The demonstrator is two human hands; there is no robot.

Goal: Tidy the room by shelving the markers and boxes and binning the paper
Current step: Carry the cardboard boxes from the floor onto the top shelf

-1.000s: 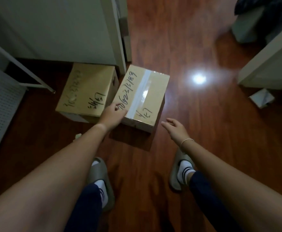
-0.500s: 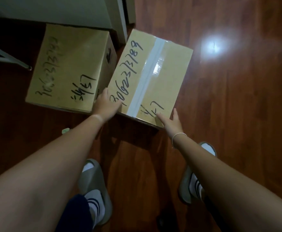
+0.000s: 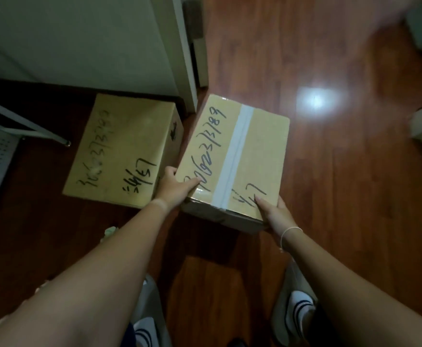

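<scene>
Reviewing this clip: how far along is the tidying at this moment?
Nothing visibly finished. In hand: the left hand and right hand grip the near corners of the taped box. Whether it is off the wooden floor is unclear. Left: the second box sits by the wall, and a crumpled scrap lies beside the left arm. No markers, shelf or bin in view.

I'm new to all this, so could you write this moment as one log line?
step: lifting taped box | left hand: gripping near-left corner | right hand: gripping near-right corner | second box: on floor
</scene>
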